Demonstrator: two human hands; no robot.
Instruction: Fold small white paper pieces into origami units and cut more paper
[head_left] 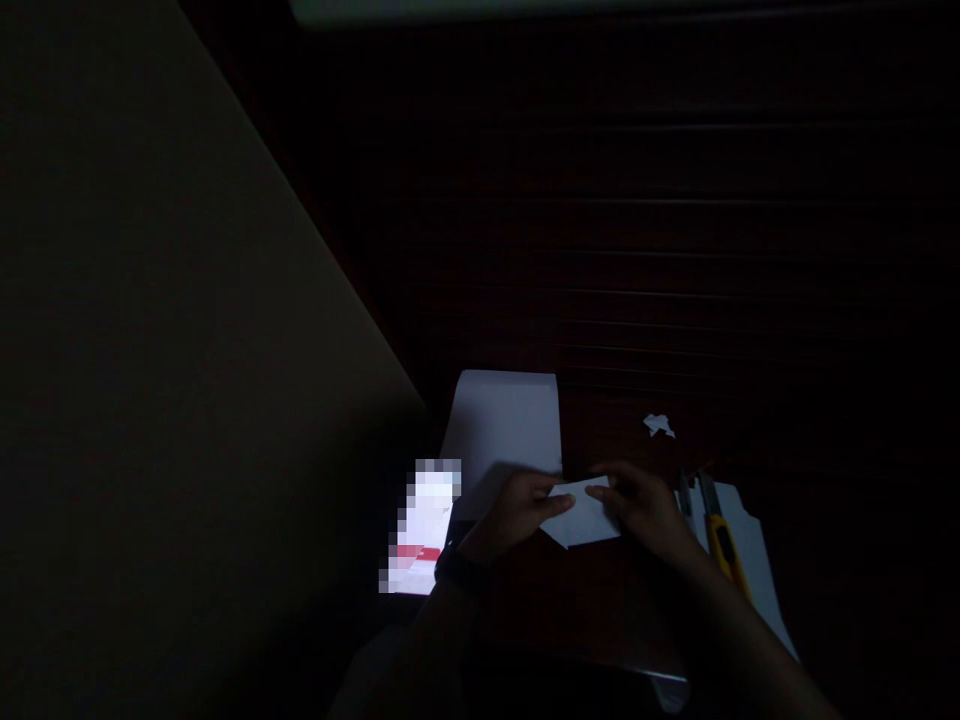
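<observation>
A small piece of white paper point(583, 518) with angled, folded-looking edges is held between my two hands over the dark table. My left hand point(521, 510), with a dark band at the wrist, pinches its left side, thumb on top. On the opposite side, my right hand point(637, 500) grips the upper right part, its thumb lying on the paper's face. The fingers beneath the paper are hidden. Behind my left hand lies a larger white sheet point(510, 420). Just right of my right forearm is a yellow utility knife point(724, 545).
A lit screen point(424, 520), partly blurred out, glows left of my left wrist. Small white paper scraps point(659, 425) lie farther back on the dark table point(570, 610). More white paper point(757, 560) lies under the knife. A pale wall point(187, 350) rises at the left.
</observation>
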